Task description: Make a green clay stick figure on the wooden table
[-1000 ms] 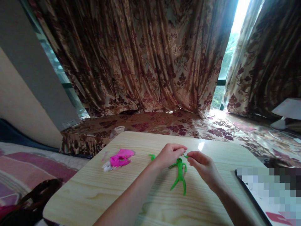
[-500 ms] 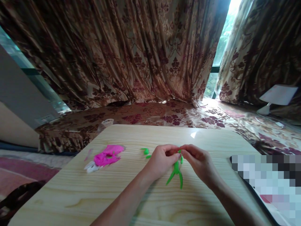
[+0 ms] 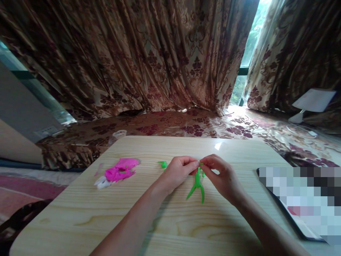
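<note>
A green forked clay figure (image 3: 197, 186) lies on the light wooden table (image 3: 133, 217), its two legs pointing toward me. My left hand (image 3: 179, 171) and my right hand (image 3: 221, 176) meet just above its top end, fingertips pinched together on a small green clay bit (image 3: 201, 164). A separate scrap of green clay (image 3: 162, 164) lies just left of my left hand. A pink clay lump (image 3: 119, 170) with a white piece (image 3: 101, 182) beside it rests at the table's left.
A flat dark-edged sheet (image 3: 295, 206), partly blurred, lies at the table's right edge. Behind the table is a patterned fabric-covered ledge (image 3: 170, 126) under heavy curtains (image 3: 149, 57). A white lamp (image 3: 309, 103) stands far right. A dark bag (image 3: 18, 220) sits lower left.
My hands, apart a second ago with a green bit between the fingertips, have come together over the top of the green figure. The view has tilted down and shifted slightly.
</note>
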{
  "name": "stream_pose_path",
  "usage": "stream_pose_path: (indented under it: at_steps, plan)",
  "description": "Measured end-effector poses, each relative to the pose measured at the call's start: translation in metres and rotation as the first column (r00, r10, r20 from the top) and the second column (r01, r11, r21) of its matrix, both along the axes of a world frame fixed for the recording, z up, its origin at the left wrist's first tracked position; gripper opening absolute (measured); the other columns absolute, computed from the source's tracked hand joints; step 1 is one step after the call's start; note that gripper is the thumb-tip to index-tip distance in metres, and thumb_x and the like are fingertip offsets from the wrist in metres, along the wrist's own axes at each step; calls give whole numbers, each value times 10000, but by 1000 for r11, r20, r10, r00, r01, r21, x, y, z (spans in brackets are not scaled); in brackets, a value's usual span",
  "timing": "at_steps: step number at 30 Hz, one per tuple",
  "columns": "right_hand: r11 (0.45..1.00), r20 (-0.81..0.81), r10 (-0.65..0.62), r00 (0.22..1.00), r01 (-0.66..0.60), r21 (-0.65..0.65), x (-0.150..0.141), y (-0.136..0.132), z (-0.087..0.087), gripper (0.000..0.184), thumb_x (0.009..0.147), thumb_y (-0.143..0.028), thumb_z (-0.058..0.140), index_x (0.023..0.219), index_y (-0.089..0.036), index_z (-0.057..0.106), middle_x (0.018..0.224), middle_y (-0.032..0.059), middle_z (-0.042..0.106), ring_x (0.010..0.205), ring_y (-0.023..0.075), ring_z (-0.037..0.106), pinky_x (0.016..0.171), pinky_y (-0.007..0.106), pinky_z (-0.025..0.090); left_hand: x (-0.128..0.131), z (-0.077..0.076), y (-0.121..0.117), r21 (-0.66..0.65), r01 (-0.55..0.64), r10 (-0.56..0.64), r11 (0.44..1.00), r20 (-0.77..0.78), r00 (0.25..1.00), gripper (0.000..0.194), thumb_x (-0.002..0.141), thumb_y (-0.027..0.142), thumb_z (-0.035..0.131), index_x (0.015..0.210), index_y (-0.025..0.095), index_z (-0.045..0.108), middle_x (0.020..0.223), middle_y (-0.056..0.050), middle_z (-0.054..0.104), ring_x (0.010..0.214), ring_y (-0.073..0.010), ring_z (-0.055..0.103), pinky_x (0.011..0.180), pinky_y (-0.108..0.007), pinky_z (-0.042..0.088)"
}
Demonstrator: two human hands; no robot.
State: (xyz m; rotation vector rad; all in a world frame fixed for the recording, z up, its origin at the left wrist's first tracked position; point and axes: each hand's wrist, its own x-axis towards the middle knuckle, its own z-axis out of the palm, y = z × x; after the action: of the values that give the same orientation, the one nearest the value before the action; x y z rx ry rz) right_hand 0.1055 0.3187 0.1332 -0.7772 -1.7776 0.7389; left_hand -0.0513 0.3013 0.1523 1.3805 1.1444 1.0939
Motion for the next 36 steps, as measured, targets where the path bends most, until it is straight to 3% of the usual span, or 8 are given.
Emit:
stream_pose_path:
  at_steps: [3, 11, 16, 20, 23, 28, 31, 36]
  plan:
    - [1000, 14, 26, 1000, -26, 9, 0, -1, 0, 195, 785, -201, 544, 959, -233, 625, 821, 20, 578, 699, 139, 568, 636, 277, 496, -1, 1, 0, -11, 37, -37, 999, 19, 999, 246, 750, 335, 530, 634, 132, 609, 594, -3, 541, 571, -100, 462, 578, -220, 349]
    - [1000, 19, 30, 999, -30, 4, -1, -3, 3, 149, 788, -182, 548, 876, -222, 662, 770, 16, 576, 677, 134, 555, 604, 255, 458, 0, -2, -1, -73, 64, -55, 995, 114, 992, 254, 738, 363, 571, 673, 121, 613, 616, -17, 556, 574, -94, 479, 587, -230, 375]
    - [989, -104, -5, 995, -11, -147, 0, -1, 1, 104, 777, -224, 573, 832, -195, 657, 792, 24, 608, 711, 143, 568, 619, 252, 460, 0, -1, 0, -87, 26, -12, 996, 147, 989, 237, 726, 354, 589, 721, 121, 632, 649, -27, 579, 594, -98, 504, 615, -240, 407]
    - [936, -175, 3, 984, -65, -347, 2, 1, 3, 163, 754, -243, 593, 889, -176, 654, 757, 21, 641, 679, 139, 577, 614, 253, 468, -1, -3, 1, -118, 63, -44, 991, 157, 987, 280, 746, 379, 562, 803, 122, 657, 745, -65, 627, 632, -115, 541, 615, -247, 429]
    - [924, -169, 23, 985, -85, -372, 3, 1, 8, 188, 770, -272, 572, 897, -159, 654, 738, 23, 643, 680, 142, 583, 632, 267, 478, 0, -6, 2, -130, 54, -29, 990, 182, 983, 252, 723, 354, 602, 827, 131, 656, 744, -53, 633, 619, -102, 543, 599, -227, 432]
    - [995, -104, -80, 991, 74, -60, 3, 3, 3, 154, 799, -247, 548, 903, -192, 647, 865, 41, 598, 782, 159, 570, 692, 299, 480, 6, -7, 1, -250, 73, 33, 966, 396, 918, 222, 737, 320, 602, 830, 121, 640, 768, -61, 642, 625, -103, 572, 626, -234, 474]
    - [971, 63, -176, 982, 163, 176, 3, 5, -3, 178, 805, -188, 534, 935, -217, 652, 929, 53, 558, 880, 181, 533, 781, 340, 456, 11, -6, 0, -283, 136, 30, 949, 514, 857, 239, 761, 311, 578, 881, 112, 639, 832, -90, 654, 707, -130, 606, 699, -258, 494]
    - [958, 259, -153, 953, 79, 276, 2, 0, -2, 276, 815, -175, 516, 1074, -232, 593, 987, 59, 542, 944, 190, 504, 822, 347, 448, 14, -9, 0, -299, 23, 143, 954, 521, 842, 188, 723, 214, 616, 871, 101, 646, 780, -79, 663, 642, -113, 605, 644, -222, 497]
